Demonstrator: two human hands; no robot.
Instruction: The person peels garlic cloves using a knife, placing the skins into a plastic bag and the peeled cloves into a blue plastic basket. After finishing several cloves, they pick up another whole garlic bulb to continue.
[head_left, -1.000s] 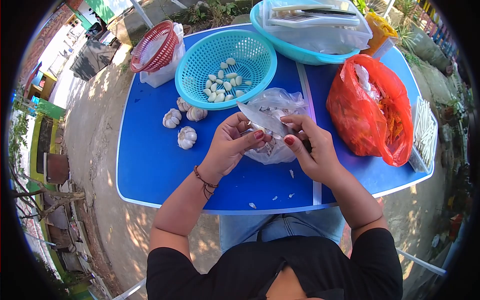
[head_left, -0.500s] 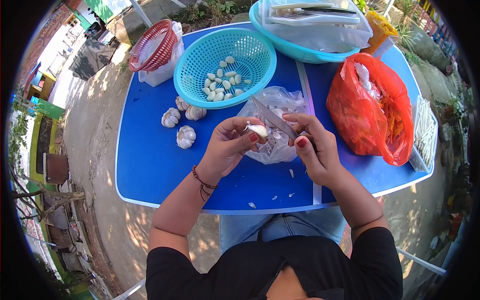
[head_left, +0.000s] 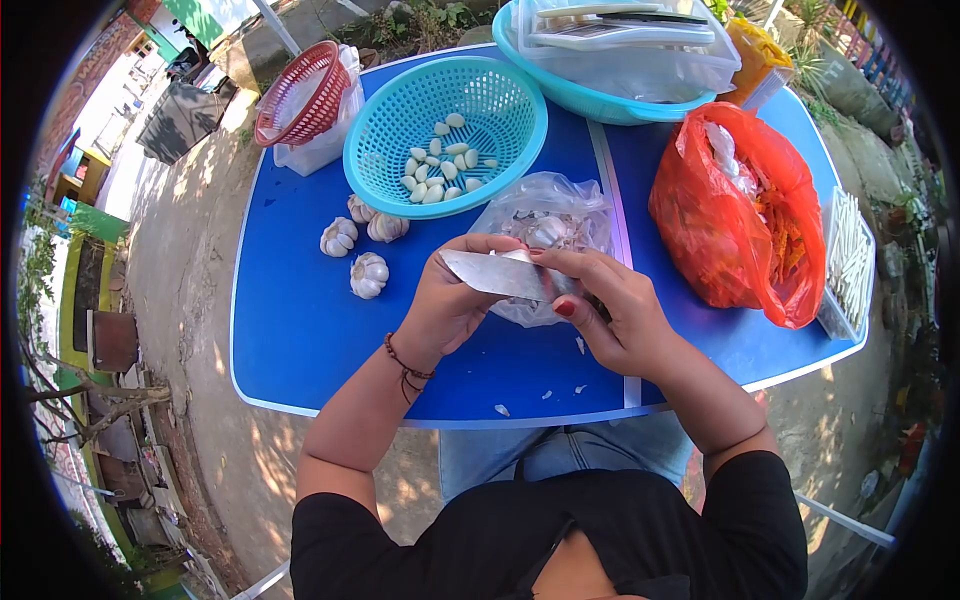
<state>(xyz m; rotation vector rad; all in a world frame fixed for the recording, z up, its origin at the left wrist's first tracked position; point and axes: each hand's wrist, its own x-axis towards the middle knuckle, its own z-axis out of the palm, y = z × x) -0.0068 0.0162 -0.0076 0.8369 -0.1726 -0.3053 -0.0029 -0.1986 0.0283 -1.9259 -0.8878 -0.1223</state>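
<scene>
My left hand (head_left: pixel 450 295) is closed on a garlic clove (head_left: pixel 518 256), which is partly hidden behind the knife blade. In my right hand (head_left: pixel 610 310) is a knife (head_left: pixel 495 275), its broad blade pointing left across the clove and my left fingertips. Behind my hands lies a clear plastic bag (head_left: pixel 592 212) with garlic skins and a garlic bulb (head_left: pixel 547 232) in it. Several peeled cloves (head_left: pixel 432 172) rest in the turquoise basket (head_left: pixel 530 130). Left of my hands are whole garlic bulbs (head_left: pixel 369 275) on the blue table (head_left: pixel 300 340).
A red plastic bag (head_left: pixel 700 220) stands at the right, beside a box of white sticks (head_left: pixel 848 250). Farther back are a turquoise basin (head_left: pixel 600 108) holding plastic containers and a small red basket (head_left: pixel 325 110). Skin scraps (head_left: pixel 502 410) lie near the front edge.
The knife has swung down and left, so its blade now covers part of the clove. My right hand has moved slightly left, closer to my left hand.
</scene>
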